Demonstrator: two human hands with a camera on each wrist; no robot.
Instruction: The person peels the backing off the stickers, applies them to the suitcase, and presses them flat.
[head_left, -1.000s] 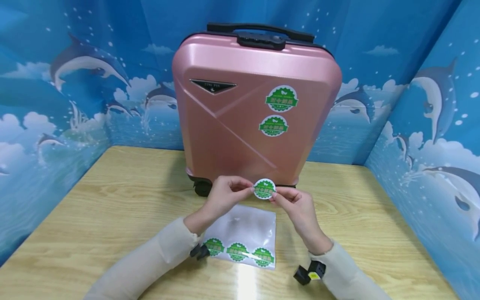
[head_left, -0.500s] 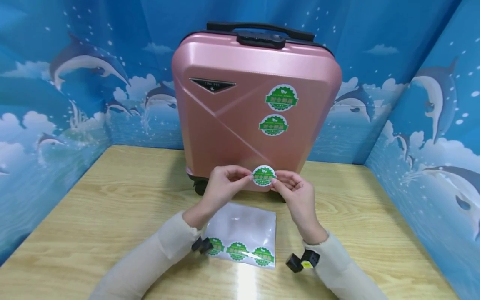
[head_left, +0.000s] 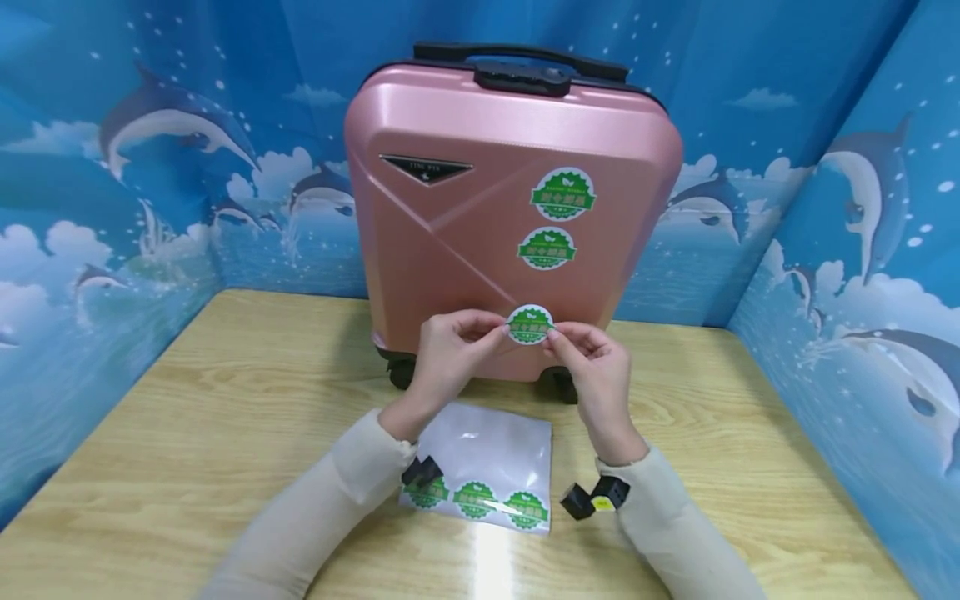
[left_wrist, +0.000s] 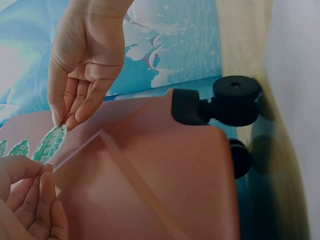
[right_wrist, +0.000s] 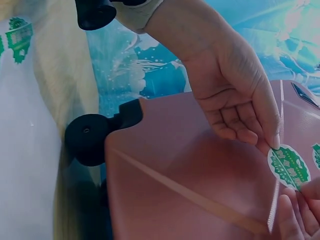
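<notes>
Both hands pinch the opposite edges of one round green-and-white sticker (head_left: 529, 324), holding it in front of the lower part of a pink suitcase (head_left: 442, 275). My left hand (head_left: 444, 358) has its thumb and forefinger on the left edge, and my right hand (head_left: 602, 375) grips the right edge the same way. The left wrist view shows the sticker (left_wrist: 50, 145) edge-tilted between the fingertips, above the suitcase shell. Its printed face points away from the shell. Two matching stickers, an upper one (head_left: 563, 194) and a lower one (head_left: 547, 248), are stuck on the suitcase's right half.
Under the forearms lies a glossy white sticker sheet (head_left: 487, 446) with three green stickers along its near edge. The suitcase stands upright on black wheels (head_left: 401, 372) on a wooden table (head_left: 247, 400). A dolphin-print curtain (head_left: 277, 108) hangs behind and at the sides.
Both hands have raised the sticker from the suitcase's bottom edge to higher in front of its lower face. The suitcase and the sheet have stayed put.
</notes>
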